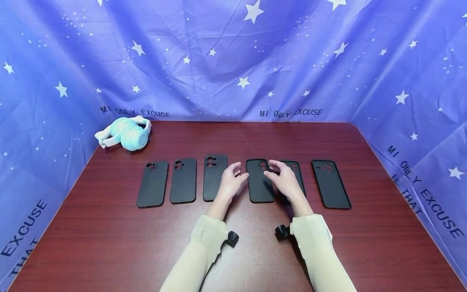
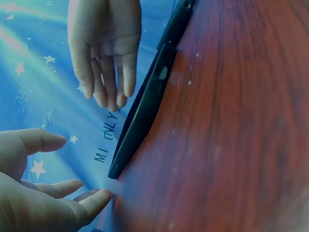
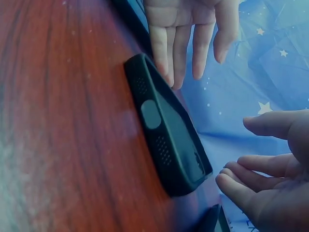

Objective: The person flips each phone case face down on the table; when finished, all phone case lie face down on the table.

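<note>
A black phone case (image 1: 260, 187) lies with its hollow side up, its raised rim and speaker holes plain in the right wrist view on the case (image 3: 161, 130). On its left my left hand (image 1: 230, 182) hovers with fingers loosely spread. My right hand (image 1: 286, 180) is on its right, fingers extended, partly covering another black phone case (image 1: 297, 172). Neither hand holds anything; in the left wrist view, a gap separates the right hand (image 2: 105, 43) from the case (image 2: 145, 111). Just left of my left hand lies a third phone case (image 1: 213, 178), back up.
Two more black phone cases (image 1: 152, 184) (image 1: 183, 182) lie back up on the left of the row. Another case (image 1: 331, 185) lies hollow side up at the right end. Light blue headphones (image 1: 127, 133) rest at the table's (image 1: 248, 259) far left corner, before a starry curtain (image 1: 219, 73).
</note>
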`<action>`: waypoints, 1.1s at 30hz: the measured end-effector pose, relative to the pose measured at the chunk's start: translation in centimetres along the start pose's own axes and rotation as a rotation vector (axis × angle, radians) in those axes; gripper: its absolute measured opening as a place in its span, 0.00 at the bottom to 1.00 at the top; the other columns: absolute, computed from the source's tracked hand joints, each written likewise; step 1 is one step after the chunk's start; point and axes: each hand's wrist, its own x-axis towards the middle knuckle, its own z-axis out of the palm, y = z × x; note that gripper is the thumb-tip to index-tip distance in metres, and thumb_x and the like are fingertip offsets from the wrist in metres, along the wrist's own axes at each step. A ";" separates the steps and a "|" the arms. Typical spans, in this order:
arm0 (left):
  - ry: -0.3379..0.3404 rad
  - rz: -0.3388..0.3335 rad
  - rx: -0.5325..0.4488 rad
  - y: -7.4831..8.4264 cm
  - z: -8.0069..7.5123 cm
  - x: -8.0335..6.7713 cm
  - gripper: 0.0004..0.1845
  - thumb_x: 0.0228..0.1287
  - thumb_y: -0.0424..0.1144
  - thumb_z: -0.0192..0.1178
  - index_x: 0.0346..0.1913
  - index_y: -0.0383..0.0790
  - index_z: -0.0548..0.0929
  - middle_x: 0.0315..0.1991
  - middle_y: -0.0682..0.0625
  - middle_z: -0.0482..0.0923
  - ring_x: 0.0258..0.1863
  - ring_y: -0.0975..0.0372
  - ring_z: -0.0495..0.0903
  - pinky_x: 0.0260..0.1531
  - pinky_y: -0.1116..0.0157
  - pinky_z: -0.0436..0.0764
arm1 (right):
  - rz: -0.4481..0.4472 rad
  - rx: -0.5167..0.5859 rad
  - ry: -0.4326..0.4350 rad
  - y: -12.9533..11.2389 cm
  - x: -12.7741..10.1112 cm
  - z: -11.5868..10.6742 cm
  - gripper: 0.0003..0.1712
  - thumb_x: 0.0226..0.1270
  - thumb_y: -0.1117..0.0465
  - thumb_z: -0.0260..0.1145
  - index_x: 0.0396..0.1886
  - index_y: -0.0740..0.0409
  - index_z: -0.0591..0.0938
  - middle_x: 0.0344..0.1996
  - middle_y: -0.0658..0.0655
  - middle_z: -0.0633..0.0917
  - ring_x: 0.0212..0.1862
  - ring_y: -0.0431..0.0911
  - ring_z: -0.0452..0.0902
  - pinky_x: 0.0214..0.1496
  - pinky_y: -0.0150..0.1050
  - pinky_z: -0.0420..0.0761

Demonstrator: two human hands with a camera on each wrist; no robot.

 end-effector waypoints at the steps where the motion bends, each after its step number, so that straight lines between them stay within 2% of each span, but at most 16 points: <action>1: -0.001 -0.003 0.000 0.0 0.0 -0.1 0.28 0.58 0.31 0.59 0.63 0.29 0.67 0.63 0.39 0.67 0.61 0.49 0.68 0.58 0.56 0.71 | 0.011 -0.010 -0.006 0.1 0.0 0.0 0.31 0.65 0.57 0.60 0.65 0.62 0.66 0.61 0.63 0.71 0.63 0.53 0.66 0.64 0.50 0.64; 9: -0.017 -0.043 -0.012 0.0 0.5 -0.4 0.29 0.59 0.32 0.59 0.63 0.32 0.67 0.63 0.40 0.66 0.61 0.50 0.68 0.58 0.55 0.70 | 0.071 -0.066 -0.058 0.5 0.1 0.0 0.32 0.65 0.56 0.59 0.66 0.62 0.64 0.61 0.65 0.71 0.63 0.55 0.66 0.64 0.52 0.64; 21: -0.030 -0.050 -0.032 -0.1 0.6 -0.2 0.28 0.59 0.32 0.58 0.63 0.31 0.66 0.61 0.36 0.68 0.59 0.49 0.70 0.58 0.56 0.71 | 0.055 -0.083 -0.043 0.6 0.1 0.7 0.31 0.64 0.56 0.60 0.65 0.62 0.66 0.58 0.65 0.74 0.61 0.54 0.68 0.63 0.51 0.66; 33: 0.022 -0.026 -0.068 0.0 0.6 -0.2 0.27 0.59 0.30 0.57 0.63 0.31 0.67 0.60 0.37 0.69 0.59 0.48 0.70 0.56 0.57 0.72 | 0.043 -0.047 -0.055 0.5 0.0 1.1 0.31 0.65 0.56 0.60 0.66 0.61 0.65 0.59 0.65 0.73 0.63 0.55 0.66 0.63 0.51 0.66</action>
